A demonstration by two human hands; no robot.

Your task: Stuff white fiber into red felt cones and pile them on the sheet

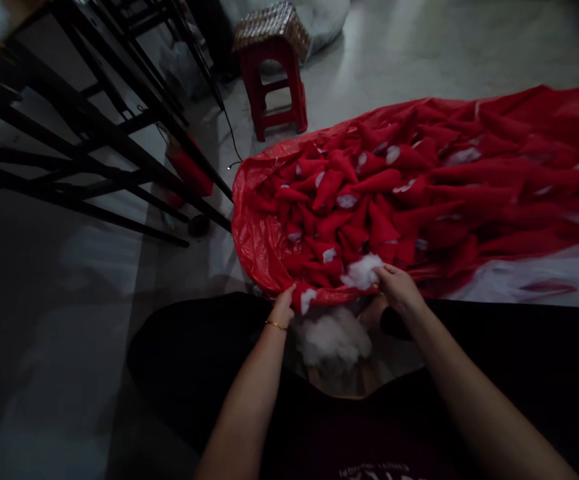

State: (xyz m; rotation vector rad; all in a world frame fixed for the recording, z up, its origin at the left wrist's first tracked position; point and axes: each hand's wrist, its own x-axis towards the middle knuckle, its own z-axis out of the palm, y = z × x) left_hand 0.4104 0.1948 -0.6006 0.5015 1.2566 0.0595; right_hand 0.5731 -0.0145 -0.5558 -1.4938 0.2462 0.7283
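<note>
My left hand (284, 306), with a gold bracelet at the wrist, grips a small red fabric piece (298, 299) that has white stuffing at its opening. In the fingers of my right hand (395, 285) is a tuft of white stuffing (363, 272), just above the near edge of the red plastic sheet. A short gap separates the two hands. Between my legs lies a larger heap of white stuffing (335, 337). Many red cone-shaped pieces (339, 220), several showing white stuffing, are piled on the red plastic (256, 243) beyond my hands.
A red stool (279, 87) with a woven top stands beyond the pile. Black metal frames (104, 143) rise at the left, with a red object (189, 168) behind their bars. White translucent plastic (534, 273) lies at the right, near my leg. A thin cable trails on the floor.
</note>
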